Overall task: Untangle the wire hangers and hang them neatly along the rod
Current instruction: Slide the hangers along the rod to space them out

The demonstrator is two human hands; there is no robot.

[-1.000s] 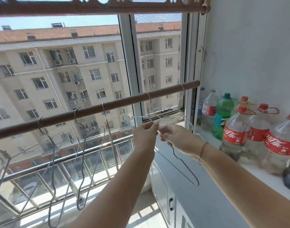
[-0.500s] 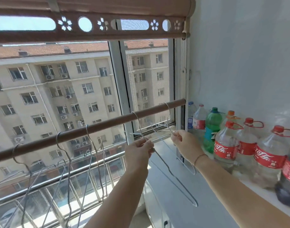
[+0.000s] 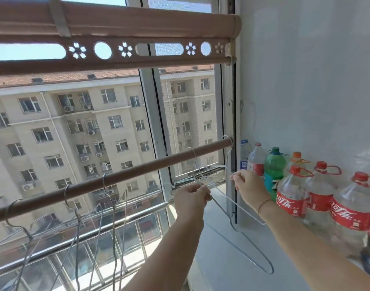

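Observation:
A brown rod (image 3: 125,175) runs across the window, rising to the right. Two wire hangers hook over its right end. My left hand (image 3: 190,198) grips the shoulder of the left one (image 3: 246,236), which hangs low toward the sill. My right hand (image 3: 248,185) pinches the wire of the right hanger (image 3: 227,156), hooked near the rod's end. Three more wire hangers (image 3: 114,217) hang from the rod's left half, their lower parts crossing.
Several plastic bottles (image 3: 293,190) with red labels, plus a green one (image 3: 273,171), line the white ledge (image 3: 221,265) on the right. A metal railing (image 3: 79,234) runs below the rod. A rolled brown blind (image 3: 116,38) spans the top. The white wall closes the right side.
My hands have moved apart, separating the two right hangers; the right hand has pulled its hanger toward the rod's end. The view has tilted up.

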